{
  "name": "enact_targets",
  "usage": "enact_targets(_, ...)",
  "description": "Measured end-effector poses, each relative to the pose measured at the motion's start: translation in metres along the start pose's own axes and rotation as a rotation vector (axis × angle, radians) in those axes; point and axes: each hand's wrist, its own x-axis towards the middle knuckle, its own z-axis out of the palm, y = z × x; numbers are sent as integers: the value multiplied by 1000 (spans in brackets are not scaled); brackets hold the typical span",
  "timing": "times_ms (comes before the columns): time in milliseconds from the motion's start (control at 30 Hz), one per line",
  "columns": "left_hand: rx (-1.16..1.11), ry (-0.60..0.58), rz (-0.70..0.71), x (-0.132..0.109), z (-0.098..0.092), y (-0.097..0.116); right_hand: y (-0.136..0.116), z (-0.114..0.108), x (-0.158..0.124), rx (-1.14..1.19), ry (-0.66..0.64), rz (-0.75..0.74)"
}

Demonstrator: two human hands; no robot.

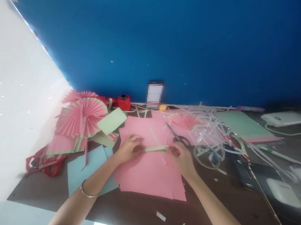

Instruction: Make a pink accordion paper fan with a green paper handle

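A narrow pale green paper strip (154, 148) is stretched level between my two hands, just over a stack of pink paper sheets (149, 180). My left hand (130, 148) has its fingers curled at the strip's left end. At the other end, my right hand (180, 159) pinches the strip between thumb and fingers. Black-handled scissors (179, 137) lie right behind my right hand, partly hidden by it. Another thin pale strip (155, 136) rests on the pink paper behind the held one.
Pink pleated paper fans (86, 118) stand at the left, near blue sheets (74, 169) and a green card (112, 121). A red tape dispenser (124, 102) sits at the back. Tangled white strips (208, 136), a green sheet stack (245, 125) and a phone (263, 173) occupy the right.
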Motion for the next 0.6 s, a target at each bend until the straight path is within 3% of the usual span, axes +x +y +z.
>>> enact_targets(200,-33,34,6,0,0,1,3,3,0,-187,50,-51)
enact_targets(400,-122,240,28,-1,-9,-1,5,-2,1,-296,150,-164)
enact_targets(600,21,68,60,-1,-7,4,-2,0,-3,-418,46,-212)
